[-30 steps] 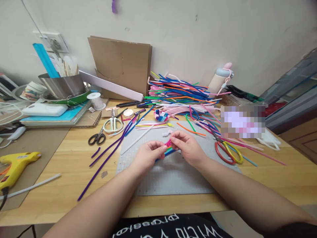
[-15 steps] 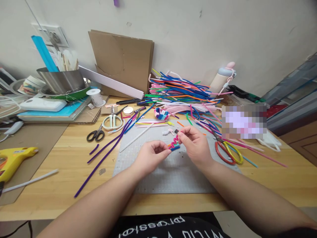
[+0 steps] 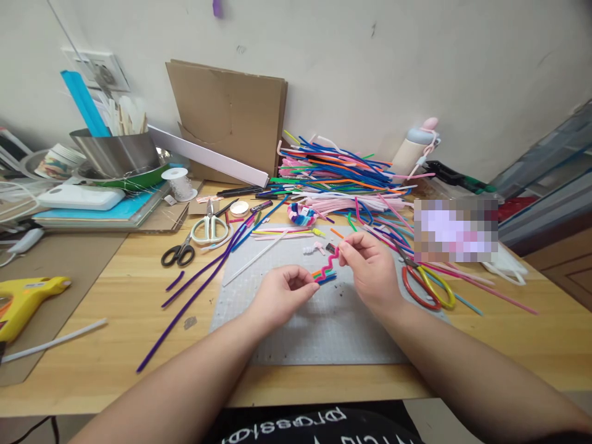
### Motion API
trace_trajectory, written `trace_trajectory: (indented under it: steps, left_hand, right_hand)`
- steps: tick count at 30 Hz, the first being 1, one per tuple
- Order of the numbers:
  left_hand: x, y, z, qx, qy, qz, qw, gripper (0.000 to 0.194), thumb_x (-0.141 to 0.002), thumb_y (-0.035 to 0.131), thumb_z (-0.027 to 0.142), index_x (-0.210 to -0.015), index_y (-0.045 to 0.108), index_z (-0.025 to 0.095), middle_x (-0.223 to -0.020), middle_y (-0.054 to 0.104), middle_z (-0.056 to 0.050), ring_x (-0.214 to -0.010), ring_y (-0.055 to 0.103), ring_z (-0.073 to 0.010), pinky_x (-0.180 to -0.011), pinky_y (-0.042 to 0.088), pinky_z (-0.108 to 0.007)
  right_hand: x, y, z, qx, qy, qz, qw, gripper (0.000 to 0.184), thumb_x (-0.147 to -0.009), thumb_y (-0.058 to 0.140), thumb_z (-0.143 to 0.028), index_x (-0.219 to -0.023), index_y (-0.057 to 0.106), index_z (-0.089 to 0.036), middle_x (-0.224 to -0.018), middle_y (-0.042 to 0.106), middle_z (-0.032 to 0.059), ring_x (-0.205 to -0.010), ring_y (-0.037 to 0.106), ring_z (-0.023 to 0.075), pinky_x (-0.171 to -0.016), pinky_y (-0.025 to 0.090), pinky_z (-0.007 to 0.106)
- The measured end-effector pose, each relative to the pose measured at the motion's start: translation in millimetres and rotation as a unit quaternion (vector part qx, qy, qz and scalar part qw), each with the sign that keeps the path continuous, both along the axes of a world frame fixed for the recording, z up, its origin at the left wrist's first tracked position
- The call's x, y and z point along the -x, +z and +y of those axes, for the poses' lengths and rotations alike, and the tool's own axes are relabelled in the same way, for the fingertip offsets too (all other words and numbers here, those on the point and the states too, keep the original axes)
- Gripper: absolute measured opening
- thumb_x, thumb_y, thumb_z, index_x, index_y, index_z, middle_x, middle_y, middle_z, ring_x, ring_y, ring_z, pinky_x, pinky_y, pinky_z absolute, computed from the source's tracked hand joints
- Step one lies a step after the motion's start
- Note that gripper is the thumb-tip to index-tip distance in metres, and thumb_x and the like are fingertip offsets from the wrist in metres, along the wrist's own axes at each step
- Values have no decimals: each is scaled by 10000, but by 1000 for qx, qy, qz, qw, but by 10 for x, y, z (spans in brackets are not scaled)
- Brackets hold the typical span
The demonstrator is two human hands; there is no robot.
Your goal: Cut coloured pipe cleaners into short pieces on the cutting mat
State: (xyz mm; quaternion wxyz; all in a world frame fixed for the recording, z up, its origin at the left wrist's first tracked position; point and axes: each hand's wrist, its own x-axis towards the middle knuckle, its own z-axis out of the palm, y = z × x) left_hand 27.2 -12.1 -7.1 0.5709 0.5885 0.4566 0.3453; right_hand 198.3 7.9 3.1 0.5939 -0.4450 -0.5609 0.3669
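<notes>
A wavy pink pipe cleaner (image 3: 330,266) is stretched between my two hands, above the grey cutting mat (image 3: 296,345). Its near left end is pinched between the thumb and finger of my left hand (image 3: 287,292). My right hand (image 3: 372,271) grips the other end, farther off and to the right. Behind and below the pink piece lie short blue, green and orange pipe cleaner pieces (image 3: 328,279), partly covered by it. Just beyond the hands are a small white coil (image 3: 309,250) and a pale pink piece (image 3: 319,247).
A heap of coloured pipe cleaners (image 3: 337,172) lies against the wall. Red-and-yellow-handled scissors (image 3: 428,287) rest right of my hand. At left are white-handled scissors (image 3: 210,229), black scissors (image 3: 178,253), purple pipe cleaners (image 3: 185,314) and a yellow glue gun (image 3: 32,302).
My right hand has moved slightly right, away from my left. The pink pipe cleaner's tight curls have been drawn out into a longer, looser wave.
</notes>
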Motion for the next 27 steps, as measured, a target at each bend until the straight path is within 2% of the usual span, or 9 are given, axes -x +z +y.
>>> trace_trajectory:
  steps: [5, 8, 14, 19, 21, 23, 24, 27]
  left_hand:
    - [30, 7, 40, 13, 28, 21, 999, 219, -695, 635, 361, -705, 586, 147, -606, 541, 12, -535, 441, -89, -513, 319, -213]
    - [53, 40, 68, 8, 44, 52, 998, 227, -696, 631, 369, -711, 605, 144, -619, 552, 8, -539, 439, -89, -508, 316, -213]
    - [47, 107, 47, -48, 41, 127, 990, 178, -707, 604, 332, -680, 627, 158, -604, 571, 15, -530, 432, -95, -515, 327, -224]
    - [108, 65, 118, -65, 73, 175, 980, 225, -730, 584, 384, -718, 643, 167, -631, 607, 9, -548, 487, -111, -526, 360, -230]
    - [174, 18, 191, -72, 106, 230, 965, 239, -752, 560, 399, -743, 644, 175, -647, 624, 4, -577, 526, -124, -542, 378, -232]
    - [245, -27, 257, -82, 132, 289, 945, 222, -757, 553, 389, -745, 645, 187, -671, 639, -4, -617, 556, -140, -559, 382, -240]
    - [277, -45, 281, -86, 139, 311, 936, 203, -750, 559, 378, -736, 644, 194, -683, 646, -8, -633, 564, -149, -563, 377, -246]
    - [332, -73, 308, -93, 146, 357, 918, 153, -721, 584, 351, -695, 637, 211, -699, 656, -17, -647, 567, -170, -556, 349, -264]
  right_hand:
    - [13, -50, 66, 56, 90, -2, 994, 168, -820, 604, -352, -774, 570, -194, -625, 551, -34, -578, 503, 106, -563, 409, 240]
    - [-5, -91, 131, 70, 93, 14, 993, 171, -822, 603, -353, -770, 567, -193, -612, 547, -38, -569, 486, 100, -567, 395, 235]
    - [-22, -105, 164, 56, 52, 40, 996, 165, -806, 619, -337, -745, 564, -193, -603, 533, -38, -573, 481, 101, -585, 395, 237]
    - [2, -106, 164, 66, 90, -20, 994, 187, -832, 571, -384, -855, 578, -199, -713, 577, -8, -625, 540, 123, -602, 434, 258]
    - [-29, -127, 212, 45, 62, -62, 995, 212, -849, 535, -389, -947, 573, -204, -797, 599, 14, -673, 569, 143, -623, 453, 280]
    - [-90, -158, 287, -12, 15, -159, 987, 206, -850, 528, -359, -978, 579, -205, -851, 620, 39, -747, 586, 175, -682, 457, 318]
    - [-125, -176, 329, -47, -1, -227, 973, 184, -845, 536, -334, -961, 594, -204, -875, 633, 52, -800, 589, 196, -729, 448, 344]
    - [-205, -236, 444, -112, -14, -415, 903, 131, -838, 556, -277, -902, 648, -209, -974, 666, 76, -978, 564, 255, -858, 360, 424]
